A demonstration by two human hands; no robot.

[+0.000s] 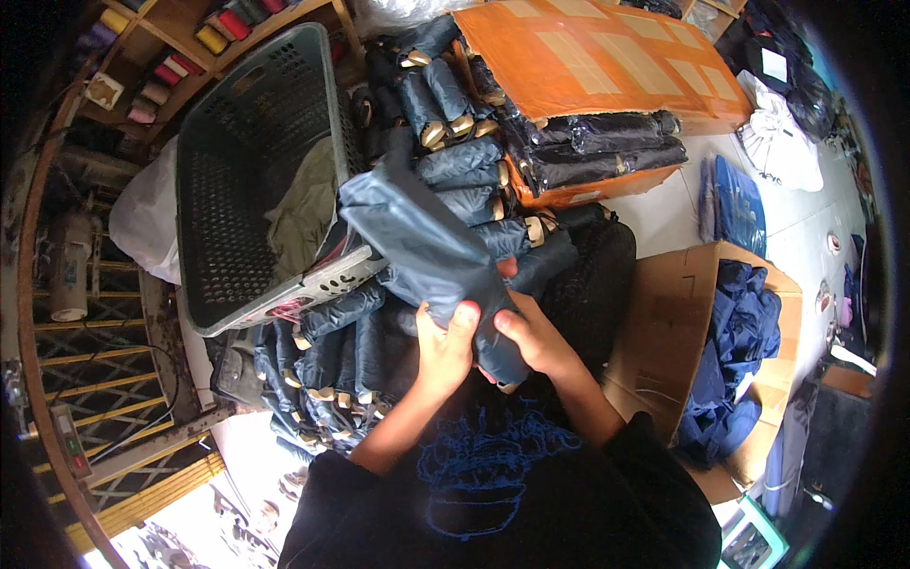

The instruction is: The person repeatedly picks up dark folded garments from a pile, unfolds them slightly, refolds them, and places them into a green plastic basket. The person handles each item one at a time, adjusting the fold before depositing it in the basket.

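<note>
My left hand [444, 349] and my right hand [542, 334] grip a dark blue-grey fabric bundle [417, 232] in front of my chest. Both thumbs press on its near side. The far part of the bundle is wide and flattened, and it leans over the edge of a grey basket. A narrower end with a light tip [505, 384] points down toward me. Around it lie several rolled bundles [464, 161] of similar cloth with tan ends, heaped beyond and to the left of my hands. What my fingers touch underneath is hidden.
The perforated grey plastic basket [256, 190] holds olive cloth [305, 204]. Beyond the heap, an orange taped carton [597, 57] contains dark wrapped packs. A brown carton [664, 332] with navy cloth stands at right. Thread spools [223, 28] fill a shelf behind; a metal lattice gate [95, 360] borders the left.
</note>
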